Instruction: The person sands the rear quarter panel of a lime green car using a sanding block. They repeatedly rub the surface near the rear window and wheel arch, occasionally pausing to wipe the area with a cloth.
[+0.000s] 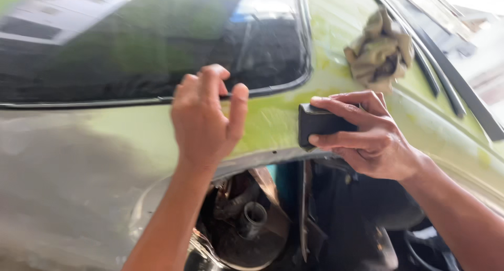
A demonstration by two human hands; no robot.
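My right hand [367, 134] grips a black rectangular sanding block [317, 123] and presses it flat against a green car body panel [273, 118], just below the corner of a dark window [157, 45]. The paint around the block looks dull and scuffed. My left hand [207, 116] hovers over the panel to the left of the block, fingers spread and slightly curled, holding nothing; its fingertips are near the black rubber window seal [273, 88].
A crumpled beige rag [380, 53] lies on the panel above my right hand. Black trim strips [446, 76] run along the right. Below the panel's edge an open cavity shows a round filler pipe [252, 218] and dark inner parts.
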